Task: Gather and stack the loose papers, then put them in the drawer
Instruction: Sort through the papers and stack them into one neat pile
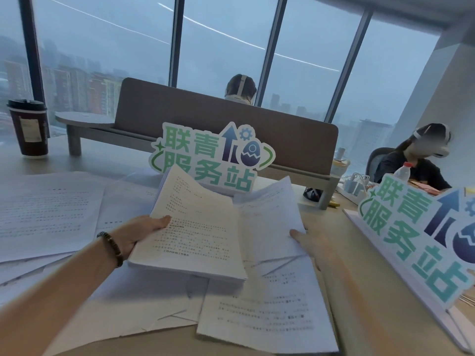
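Left hand [144,233] grips my thick stack of papers [195,227], thumb on top. Right hand [312,244] pinches a loose sheet [272,209] above the scattered papers [259,312].

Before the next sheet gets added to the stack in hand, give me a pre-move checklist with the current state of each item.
1. Stack held firmly: ok. The left hand grips the stack of papers at its left edge, thumb on top.
2. Next sheet in hand: ok. The right hand holds the sheet lying beside the stack at its right edge.
3. Stack edges squared: not ok. The top pages curl up at the far end.
4. All loose papers gathered: not ok. Sheets still lie spread on the desk, at left and in front.
5. Drawer ready: cannot tell. No drawer is in view.
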Available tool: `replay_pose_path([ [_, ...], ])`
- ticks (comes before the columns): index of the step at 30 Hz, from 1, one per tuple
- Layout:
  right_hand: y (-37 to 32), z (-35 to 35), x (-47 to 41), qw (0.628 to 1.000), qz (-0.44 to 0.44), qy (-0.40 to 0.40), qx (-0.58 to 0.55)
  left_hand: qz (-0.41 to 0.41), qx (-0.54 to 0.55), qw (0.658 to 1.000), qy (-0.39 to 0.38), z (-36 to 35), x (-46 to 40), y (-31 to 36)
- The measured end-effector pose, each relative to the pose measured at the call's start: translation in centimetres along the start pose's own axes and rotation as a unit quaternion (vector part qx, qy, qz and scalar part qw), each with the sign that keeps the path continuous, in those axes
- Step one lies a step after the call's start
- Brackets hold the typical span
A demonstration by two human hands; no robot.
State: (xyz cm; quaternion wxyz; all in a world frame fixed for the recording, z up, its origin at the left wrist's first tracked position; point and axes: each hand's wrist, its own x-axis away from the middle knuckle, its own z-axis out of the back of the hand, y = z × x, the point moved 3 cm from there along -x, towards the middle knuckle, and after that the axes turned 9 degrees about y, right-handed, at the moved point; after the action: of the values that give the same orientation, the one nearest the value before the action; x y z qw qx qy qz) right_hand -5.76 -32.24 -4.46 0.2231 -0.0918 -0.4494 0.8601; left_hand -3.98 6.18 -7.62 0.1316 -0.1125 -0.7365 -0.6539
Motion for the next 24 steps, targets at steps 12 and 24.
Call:
replay_pose_path([
  [12,1.1,-0.7,-1.2,0.988,-0.042,-0.065,-0.134,-0.006,-0.004,1.0,0.025,0.5,-0.6,0.0],
  [24,-6.3,-0.2,2.8,0.965,0.048,-0.099,-0.239,-0.004,-0.049,0.999,-0.009,-0.2,0.3,0.1],
])
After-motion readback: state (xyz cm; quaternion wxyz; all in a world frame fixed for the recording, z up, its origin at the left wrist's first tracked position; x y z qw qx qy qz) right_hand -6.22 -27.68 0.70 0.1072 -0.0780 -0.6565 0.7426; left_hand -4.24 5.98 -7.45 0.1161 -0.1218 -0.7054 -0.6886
